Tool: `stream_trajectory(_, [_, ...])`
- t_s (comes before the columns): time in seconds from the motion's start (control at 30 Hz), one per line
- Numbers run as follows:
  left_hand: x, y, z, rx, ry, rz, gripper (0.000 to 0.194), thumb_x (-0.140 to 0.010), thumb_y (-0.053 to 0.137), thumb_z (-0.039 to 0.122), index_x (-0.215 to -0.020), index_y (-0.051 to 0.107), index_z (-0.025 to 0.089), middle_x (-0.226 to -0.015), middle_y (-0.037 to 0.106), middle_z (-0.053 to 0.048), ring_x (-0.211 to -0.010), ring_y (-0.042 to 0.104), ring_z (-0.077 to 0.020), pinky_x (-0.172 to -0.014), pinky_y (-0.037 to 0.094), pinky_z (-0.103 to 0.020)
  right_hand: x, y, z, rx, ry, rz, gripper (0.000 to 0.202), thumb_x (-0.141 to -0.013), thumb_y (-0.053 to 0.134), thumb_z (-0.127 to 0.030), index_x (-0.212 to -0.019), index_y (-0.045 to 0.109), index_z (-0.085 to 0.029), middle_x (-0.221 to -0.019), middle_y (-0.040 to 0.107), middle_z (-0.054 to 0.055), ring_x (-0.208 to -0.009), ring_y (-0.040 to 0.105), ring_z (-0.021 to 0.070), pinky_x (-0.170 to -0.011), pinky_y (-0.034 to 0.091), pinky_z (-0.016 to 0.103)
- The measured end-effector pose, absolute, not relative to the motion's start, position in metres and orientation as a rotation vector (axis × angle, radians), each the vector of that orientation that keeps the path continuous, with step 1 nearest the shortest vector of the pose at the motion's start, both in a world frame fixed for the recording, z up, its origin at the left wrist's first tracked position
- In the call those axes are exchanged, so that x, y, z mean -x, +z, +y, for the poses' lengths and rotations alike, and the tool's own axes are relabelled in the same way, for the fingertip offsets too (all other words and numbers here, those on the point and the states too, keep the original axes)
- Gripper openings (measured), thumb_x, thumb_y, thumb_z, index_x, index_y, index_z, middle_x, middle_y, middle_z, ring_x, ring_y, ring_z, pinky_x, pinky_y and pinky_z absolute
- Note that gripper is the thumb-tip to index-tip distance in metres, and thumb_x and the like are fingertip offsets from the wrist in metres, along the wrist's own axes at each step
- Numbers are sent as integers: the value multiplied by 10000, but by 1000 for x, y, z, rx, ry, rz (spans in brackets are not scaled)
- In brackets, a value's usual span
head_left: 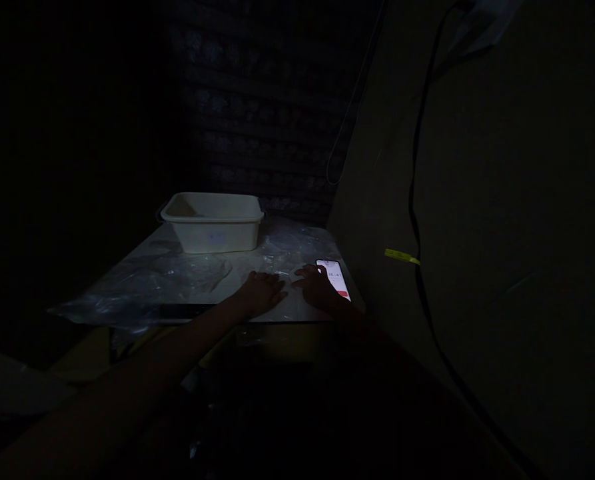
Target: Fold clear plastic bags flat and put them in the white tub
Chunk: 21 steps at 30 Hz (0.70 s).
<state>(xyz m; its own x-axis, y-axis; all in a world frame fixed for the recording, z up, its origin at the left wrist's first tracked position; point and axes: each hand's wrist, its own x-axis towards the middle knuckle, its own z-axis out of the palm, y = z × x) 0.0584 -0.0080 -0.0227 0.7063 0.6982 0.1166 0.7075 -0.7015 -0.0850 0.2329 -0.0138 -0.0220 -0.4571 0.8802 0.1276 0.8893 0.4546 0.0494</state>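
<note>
My left hand [260, 293] lies flat near the front edge of a white table [237, 270], fingers stretched to the right. Opposite it, my right hand [316, 288] rests with its fingers spread and pointing left. Between and behind the hands is thin clear plastic film [290, 257]; both hands appear to touch it, though the dim light hides the exact contact. A phone [335, 277] with a lit screen lies right beside my right hand, which partly covers it. Neither hand visibly holds anything.
A cream plastic tub [220, 235] with dark handles stands at the back left of the table. More crumpled clear plastic [152, 280] hangs over the left edge. On the right, a dark cable [413, 200] with a yellow tag [400, 255] runs down the wall [502, 200].
</note>
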Motion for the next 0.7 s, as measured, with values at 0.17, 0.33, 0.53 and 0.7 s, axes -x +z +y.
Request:
stream_trajectory(0.17, [-59, -23, -8, 2781, -99, -1161, 455, -797, 162, 420, -1091, 421, 189, -1129, 456, -105, -970, 421, -263, -735, 281, -435, -237, -24, -20, 1554, -138, -2636, 404, -647, 371, -118, -958, 554, -298, -1139, 452, -14, -1095, 279, 185, -862, 135, 378])
stream_trajectory(0.33, [-58, -25, -7, 2792, -93, -1176, 455, -796, 161, 425, -1101, 412, 200, -1146, 440, -107, -1001, 399, -266, -754, 261, -449, -242, -25, -26, 1512, -97, -2616, 370, -633, 368, -114, -890, 585, -266, -1116, 475, -12, -1083, 303, 172, -867, 133, 371])
stream_trajectory(0.53, [-57, -26, -9, 2823, -68, -1192, 462, -796, 171, 422, -1145, 367, 193, -1194, 391, -114, -1046, 363, -268, -775, 260, -441, -238, -22, -23, 1531, -49, -2506, 320, -610, 367, -89, -790, 603, -208, -1029, 539, 19, -992, 398, 161, -848, 168, 362])
stream_trajectory(0.7, [-45, -15, -9, 2924, -128, -1153, 468, -804, 156, 416, -1214, 245, 208, -1266, 289, -94, -1133, 255, -231, -825, 256, -394, -232, -22, -19, 1508, -35, -2465, 363, -606, 353, -80, -871, 580, -180, -991, 559, 38, -953, 431, 154, -825, 215, 340])
